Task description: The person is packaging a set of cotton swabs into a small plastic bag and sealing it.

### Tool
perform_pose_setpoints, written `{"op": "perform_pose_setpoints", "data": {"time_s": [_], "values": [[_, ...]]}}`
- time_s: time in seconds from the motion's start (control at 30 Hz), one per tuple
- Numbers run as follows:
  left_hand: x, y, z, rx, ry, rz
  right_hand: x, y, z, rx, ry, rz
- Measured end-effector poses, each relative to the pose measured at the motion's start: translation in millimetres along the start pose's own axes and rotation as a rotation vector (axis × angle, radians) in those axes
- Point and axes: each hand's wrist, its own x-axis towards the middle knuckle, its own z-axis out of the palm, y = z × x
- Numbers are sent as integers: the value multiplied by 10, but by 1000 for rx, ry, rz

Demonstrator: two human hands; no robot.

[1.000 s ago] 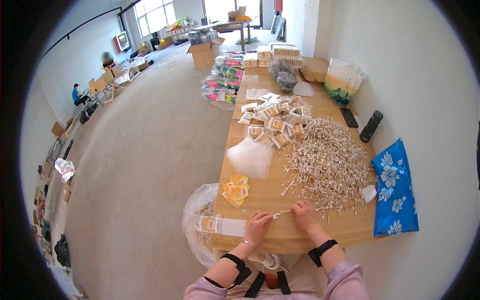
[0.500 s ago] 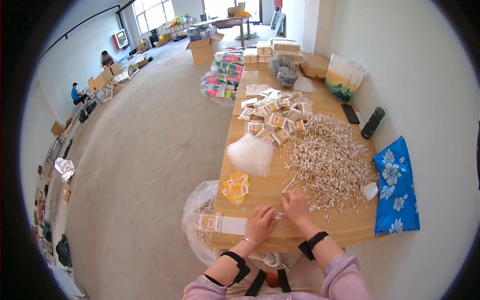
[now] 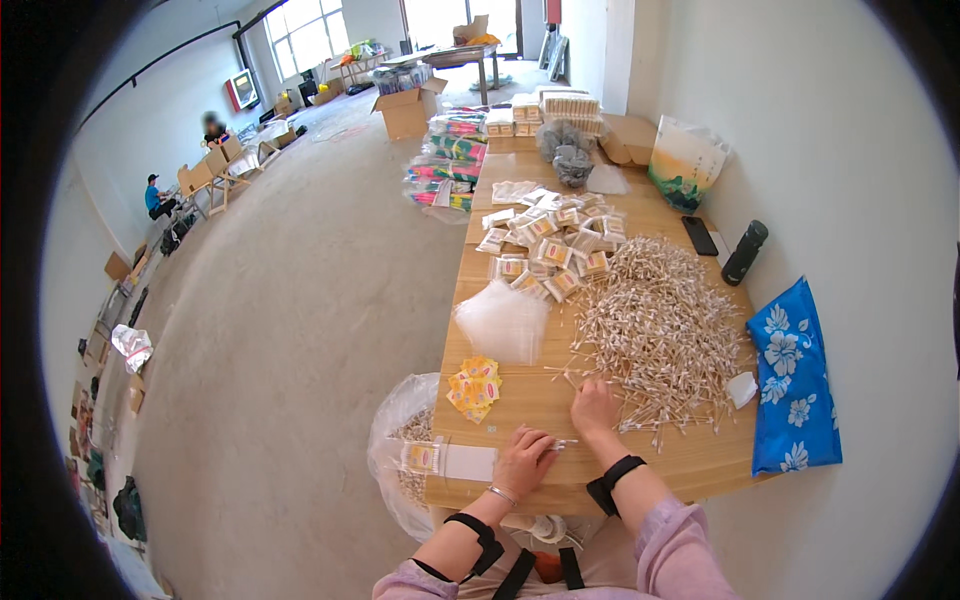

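Near the front edge of the table, my left hand (image 3: 525, 462) is closed round a small bunch of cotton swabs (image 3: 564, 443), whose tips stick out to its right. My right hand (image 3: 596, 407) reaches to the near left edge of a big loose heap of cotton swabs (image 3: 660, 330). Its fingers are pinched on swabs (image 3: 563, 376) there. Left of my left hand lies a white card strip (image 3: 468, 463), with a filled clear packet of swabs (image 3: 421, 457) at its outer end. Yellow printed cards (image 3: 474, 388) are piled beyond it.
A stack of clear plastic bags (image 3: 503, 322) lies beyond the cards, then a mound of filled swab packets (image 3: 555, 240). A blue flowered pouch (image 3: 795, 375), a black bottle (image 3: 745, 252) and a phone (image 3: 699, 235) line the wall side. A plastic sack (image 3: 392, 400) stands below the left table edge.
My right hand has shifted slightly right and nearer the heap, and swabs now show at its fingertips. My left hand stays by the card strip with its bunch of swabs.
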Motion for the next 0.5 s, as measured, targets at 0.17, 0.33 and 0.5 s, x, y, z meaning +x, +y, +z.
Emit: {"op": "perform_pose_setpoints", "data": {"time_s": [0.17,0.33,0.5], "values": [[-74,-8,14,-22,18,-2,-298,12,-227,96,-113,-95],[-173,-36,68,-39,16,-55,-530,81,-252,114,-227,-297],[1,-24,33,-56,11,-70,-424,164,-332,5,-136,-298]]}}
